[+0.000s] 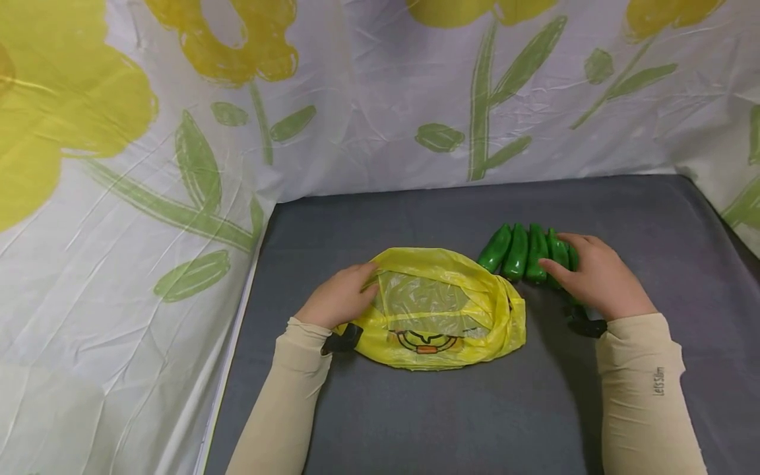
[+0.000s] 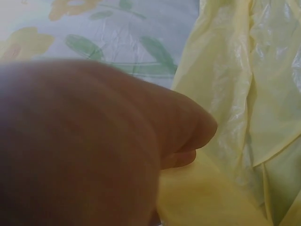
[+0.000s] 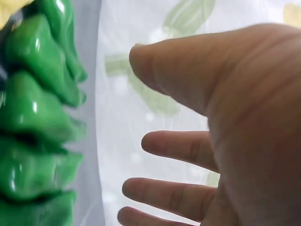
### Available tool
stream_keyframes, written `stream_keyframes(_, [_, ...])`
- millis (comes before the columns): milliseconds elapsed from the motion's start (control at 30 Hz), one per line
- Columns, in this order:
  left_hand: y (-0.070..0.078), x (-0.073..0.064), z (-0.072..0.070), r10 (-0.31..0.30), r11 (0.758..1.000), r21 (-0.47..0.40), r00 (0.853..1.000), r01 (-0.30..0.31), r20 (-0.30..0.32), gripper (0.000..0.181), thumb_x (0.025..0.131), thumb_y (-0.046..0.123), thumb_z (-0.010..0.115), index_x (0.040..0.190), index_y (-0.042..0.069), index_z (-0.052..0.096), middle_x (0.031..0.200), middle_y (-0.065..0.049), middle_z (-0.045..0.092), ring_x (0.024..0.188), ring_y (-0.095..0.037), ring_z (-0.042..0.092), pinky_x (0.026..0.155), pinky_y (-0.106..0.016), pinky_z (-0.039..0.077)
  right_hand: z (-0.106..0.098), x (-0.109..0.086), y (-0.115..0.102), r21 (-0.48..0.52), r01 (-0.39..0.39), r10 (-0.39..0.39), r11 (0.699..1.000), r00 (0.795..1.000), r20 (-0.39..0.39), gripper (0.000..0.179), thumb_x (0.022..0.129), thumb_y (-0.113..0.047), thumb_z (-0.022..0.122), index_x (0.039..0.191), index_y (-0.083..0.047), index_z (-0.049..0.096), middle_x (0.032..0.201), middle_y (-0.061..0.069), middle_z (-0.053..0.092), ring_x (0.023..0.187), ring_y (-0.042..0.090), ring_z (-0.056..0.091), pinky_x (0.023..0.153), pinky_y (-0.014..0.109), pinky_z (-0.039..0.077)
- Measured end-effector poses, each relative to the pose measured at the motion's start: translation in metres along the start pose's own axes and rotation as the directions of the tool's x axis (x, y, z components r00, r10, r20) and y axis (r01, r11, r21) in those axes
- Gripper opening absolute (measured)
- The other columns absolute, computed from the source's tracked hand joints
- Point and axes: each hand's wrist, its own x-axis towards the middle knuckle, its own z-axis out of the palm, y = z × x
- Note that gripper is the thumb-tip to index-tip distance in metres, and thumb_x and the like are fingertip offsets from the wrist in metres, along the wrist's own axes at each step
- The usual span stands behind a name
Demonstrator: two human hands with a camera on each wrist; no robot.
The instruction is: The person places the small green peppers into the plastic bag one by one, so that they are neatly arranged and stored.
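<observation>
Five glossy long green peppers (image 1: pixel 537 254) lay side by side on the dark gray tabletop (image 1: pixel 451 422), by the far right edge of a yellow plastic bag (image 1: pixel 427 359) whose mouth gaped wide. The left hand (image 1: pixel 341 297) pinched the bag's left rim, thumb and fingers close together, while the right hand (image 1: pixel 600 277) hovered at the row's right end, thumb and fingers spread apart.

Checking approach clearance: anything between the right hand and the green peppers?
Nothing visible. In the right wrist view, only background shows in the gap between the right hand and the green peppers.
</observation>
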Motion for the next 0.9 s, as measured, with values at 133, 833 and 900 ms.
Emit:
stream_keyframes(133, [0.003,0.000,-0.001,-0.012,1.000,-0.008,1.000,0.012,0.009,0.053,0.111,0.027,0.051,0.160,0.011,0.045,0.157,-0.013,0.052,0.146,-0.032,0.048,0.118,-0.051,0.040,-0.005,0.000,0.015,-0.001,-0.030,0.030,1.000,1.000,0.007,0.080,0.107,-0.047,0.058,0.157,0.010,0.035,0.151,0.044,0.037,0.137,0.063,0.035,0.105,0.078,0.033])
stream_keyframes(833, [0.007,0.002,0.001,-0.004,1.000,-0.023,0.999,0.005,0.051,0.053,0.110,0.028,0.052,0.161,0.014,0.044,0.157,-0.011,0.052,0.126,-0.026,0.057,0.107,-0.045,0.046,-0.017,-0.006,0.071,0.005,-0.137,0.136,0.991,0.987,0.091,0.069,0.105,-0.027,0.050,0.154,0.016,0.029,0.142,0.050,0.038,0.126,0.068,0.041,0.097,0.077,0.039])
stream_keyframes(900, [0.008,0.002,0.002,0.005,1.000,-0.027,0.999,-0.004,0.048,0.052,0.110,0.028,0.051,0.161,0.014,0.045,0.157,-0.010,0.053,0.118,-0.024,0.058,0.103,-0.043,0.046,-0.015,-0.004,0.074,0.007,-0.154,0.152,0.988,0.982,0.114,0.070,0.107,-0.031,0.047,0.155,0.016,0.027,0.142,0.050,0.037,0.126,0.068,0.041,0.098,0.077,0.039])
